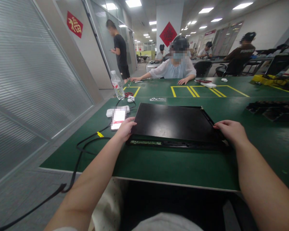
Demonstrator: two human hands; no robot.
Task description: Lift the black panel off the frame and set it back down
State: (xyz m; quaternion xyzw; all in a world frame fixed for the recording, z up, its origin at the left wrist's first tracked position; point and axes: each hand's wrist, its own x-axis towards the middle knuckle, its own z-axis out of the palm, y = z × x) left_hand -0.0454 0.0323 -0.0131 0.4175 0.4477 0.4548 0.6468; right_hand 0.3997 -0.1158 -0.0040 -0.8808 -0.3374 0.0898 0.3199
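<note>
A flat black panel lies on the green table in front of me, with a thin strip of circuit board showing along its near edge. My left hand grips the panel's near left corner, fingers curled over the edge. At the near right corner, my right hand is closed on the panel's edge.
A phone lies on a white block left of the panel, with a black cable trailing off the table. A water bottle stands farther back. Dark parts lie at right. A person sits across the table; others are behind.
</note>
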